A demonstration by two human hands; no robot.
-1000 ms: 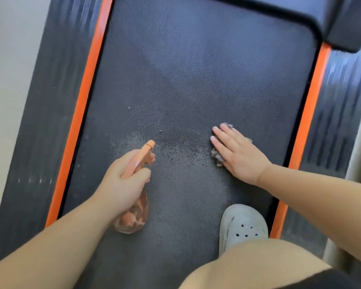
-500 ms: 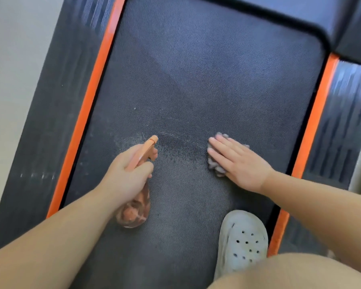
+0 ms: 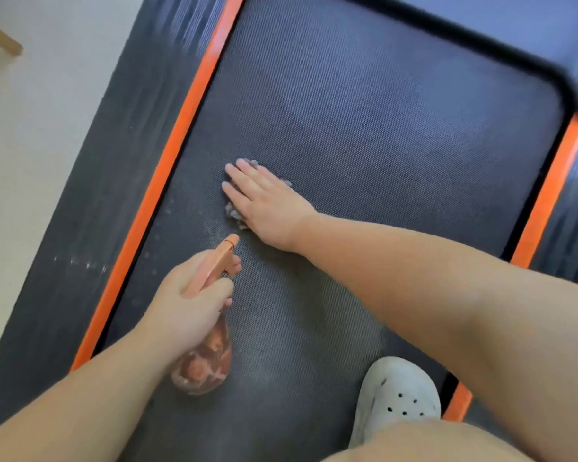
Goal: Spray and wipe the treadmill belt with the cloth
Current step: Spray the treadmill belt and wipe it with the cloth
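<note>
Grey cloth (image 3: 235, 215) lies on the belt (image 3: 381, 135), left of centre, near the left orange strip (image 3: 167, 168). The right hand (image 3: 264, 205) presses it flat, fingers straight and close together; only the cloth's edges show. The right forearm reaches across the belt. The left hand (image 3: 187, 305) grips the bottle (image 3: 204, 365), fingers curled round its neck, nozzle pointing toward the cloth. A white shoe (image 3: 394, 391) stands on the belt.

It looked like a room at home: a treadmill (image 3: 381, 145) stood on pale floor (image 3: 30, 168) beside a wooden furniture leg (image 3: 1, 39).
</note>
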